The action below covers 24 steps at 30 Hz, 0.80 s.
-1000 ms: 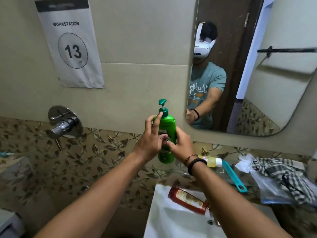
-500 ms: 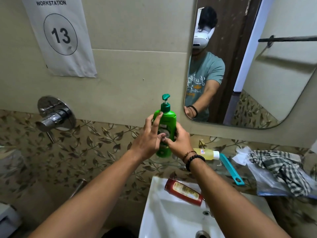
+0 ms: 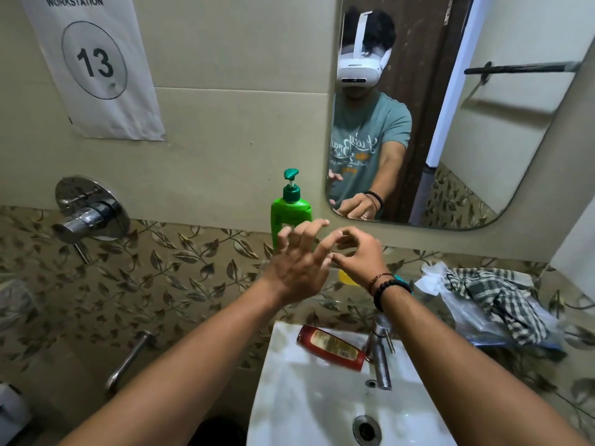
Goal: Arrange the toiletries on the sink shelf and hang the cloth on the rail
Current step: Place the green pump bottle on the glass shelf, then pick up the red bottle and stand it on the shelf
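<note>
A green pump bottle (image 3: 290,211) stands upright on the glass shelf against the wall. My left hand (image 3: 296,262) hovers just in front of it, fingers spread and holding nothing. My right hand (image 3: 355,254) is beside it, fingers loosely curled and empty. A yellow bottle (image 3: 347,278) lies on the shelf, mostly hidden behind my right wrist. A red-brown bottle (image 3: 331,347) lies on its side on the white sink's rim (image 3: 283,358). A checked cloth (image 3: 492,300) is bunched on a plastic bag (image 3: 473,320) at the shelf's right end.
A steel tap (image 3: 381,355) rises from the sink beside the red-brown bottle. A chrome wall valve (image 3: 87,214) sticks out at the left. The mirror (image 3: 483,156) reflects a dark towel rail (image 3: 521,67). A paper sign (image 3: 93,62) hangs on the wall.
Both hands have let go of the green pump bottle and drawn back a little; it now stands alone on the shelf. The camera has tilted down slightly.
</note>
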Tool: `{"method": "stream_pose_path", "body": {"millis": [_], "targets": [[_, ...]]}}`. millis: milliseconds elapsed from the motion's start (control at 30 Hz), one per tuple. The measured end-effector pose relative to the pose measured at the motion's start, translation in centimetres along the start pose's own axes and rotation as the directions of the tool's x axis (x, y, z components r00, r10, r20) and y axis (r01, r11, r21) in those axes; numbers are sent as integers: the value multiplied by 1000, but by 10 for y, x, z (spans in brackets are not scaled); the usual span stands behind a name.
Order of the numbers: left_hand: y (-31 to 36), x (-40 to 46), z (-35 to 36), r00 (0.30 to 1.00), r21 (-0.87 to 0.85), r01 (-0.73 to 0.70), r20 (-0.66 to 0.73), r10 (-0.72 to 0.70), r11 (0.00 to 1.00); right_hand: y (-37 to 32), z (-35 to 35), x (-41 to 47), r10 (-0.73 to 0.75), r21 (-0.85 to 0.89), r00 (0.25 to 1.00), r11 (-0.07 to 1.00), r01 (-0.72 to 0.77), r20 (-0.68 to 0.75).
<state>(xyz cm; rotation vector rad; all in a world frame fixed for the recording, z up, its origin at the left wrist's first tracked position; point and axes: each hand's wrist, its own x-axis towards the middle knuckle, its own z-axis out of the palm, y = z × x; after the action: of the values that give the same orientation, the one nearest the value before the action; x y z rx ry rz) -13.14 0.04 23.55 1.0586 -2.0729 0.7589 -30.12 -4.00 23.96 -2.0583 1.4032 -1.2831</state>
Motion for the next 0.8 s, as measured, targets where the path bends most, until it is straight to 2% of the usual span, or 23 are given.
{"method": "stream_pose_path", "body": {"millis": [133,200,300,500,567,667,800], "targets": [[31,-16,15,986,-272,-138,48,157,952,16,-7,-38,-6,-29,998,1000,4,-57],[47,-37,24,977,-376,-147,89,194,915,27,-1,-66,-69,-116,994,991,60,-81],[63,-76,39,964,-452,-123,157,214,884,49,14,-113,-116,-210,993,972,109,-21],[68,-127,79,899,-477,5,387,204,879,91,51,-157,-96,-288,980,947,144,176],[64,-134,97,852,-432,76,497,166,899,102,62,-155,-33,-305,976,947,99,215],[57,-138,127,736,-300,149,670,97,942,118,77,-148,114,-361,955,933,-8,274],[46,-144,165,685,-274,164,723,90,948,139,95,-136,222,-422,912,905,-61,345]]}}
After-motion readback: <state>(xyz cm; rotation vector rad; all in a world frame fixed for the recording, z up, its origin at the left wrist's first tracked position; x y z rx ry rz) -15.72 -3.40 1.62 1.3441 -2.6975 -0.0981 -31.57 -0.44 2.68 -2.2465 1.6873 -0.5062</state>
